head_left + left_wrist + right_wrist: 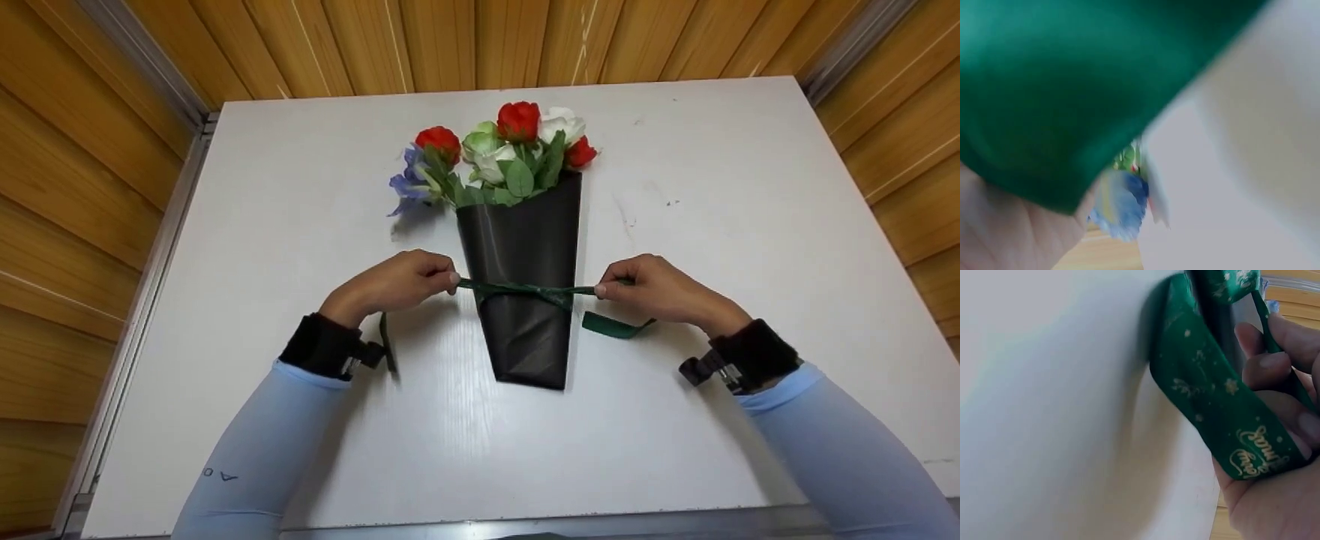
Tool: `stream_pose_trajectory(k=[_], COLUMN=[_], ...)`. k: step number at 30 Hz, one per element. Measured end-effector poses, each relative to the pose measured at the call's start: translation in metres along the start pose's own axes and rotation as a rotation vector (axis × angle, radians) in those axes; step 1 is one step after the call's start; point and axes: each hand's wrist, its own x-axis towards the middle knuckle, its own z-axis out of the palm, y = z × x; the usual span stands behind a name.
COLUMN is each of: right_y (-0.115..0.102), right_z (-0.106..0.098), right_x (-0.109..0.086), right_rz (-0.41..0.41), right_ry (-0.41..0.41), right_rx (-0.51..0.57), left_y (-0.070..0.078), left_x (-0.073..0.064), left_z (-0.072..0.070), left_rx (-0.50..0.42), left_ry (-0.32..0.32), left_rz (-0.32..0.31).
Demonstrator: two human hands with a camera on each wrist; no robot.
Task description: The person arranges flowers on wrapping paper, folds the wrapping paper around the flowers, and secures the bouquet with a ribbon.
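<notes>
A bouquet wrapped in black paper (525, 240) lies on the white table, its red, white, green and blue flowers (517, 150) pointing away from me. Across the wrap's middle runs a dark green ribbon (517, 288), crossed over itself near the right side. My left hand (401, 281) pinches one end left of the wrap, and my right hand (652, 289) pinches the other on the right; the ribbon is taut between them. Loose tails hang from both hands. In the right wrist view, the ribbon (1202, 382) shows gold print. Ribbon covers much of the left wrist view.
The white table (262, 210) extends around the bouquet on all sides. Wood-panelled walls (450, 45) stand behind it and to both sides. Black wrist straps with small cameras (367, 352) sit on both forearms, over light blue sleeves (255, 442).
</notes>
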Motion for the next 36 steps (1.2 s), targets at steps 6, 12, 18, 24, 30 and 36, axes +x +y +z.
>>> stream_pose_trajectory(k=[6,12,18,24,30,36], right_y=[0.010,0.022,0.039,0.048,0.055,0.064], right_z=[-0.001,-0.004,-0.011,-0.020,-0.028,-0.037], right_x=[-0.007,-0.013,-0.020,-0.025,-0.027,-0.030], right_rz=[0.002,0.021,0.060,0.091,0.131,0.159], right_ry=[-0.005,-0.016,0.008,0.022,0.026,0.048], right_rx=[0.003,0.068,0.062,0.044,0.022,0.026], left_y=[-0.019,-0.038,-0.047,-0.054,-0.060,-0.061], left_x=[-0.009,-0.019,-0.030,-0.038,-0.043,-0.048], left_z=[-0.005,-0.010,-0.015,-0.018,-0.021,-0.020], left_rx=[-0.011,-0.008,-0.014,0.037,0.064,0.054], left_ry=[-0.026,-0.015,0.009,0.012,0.006,-0.003], left_rz=[-0.039,-0.102,-0.133,-0.170,-0.208,-0.225])
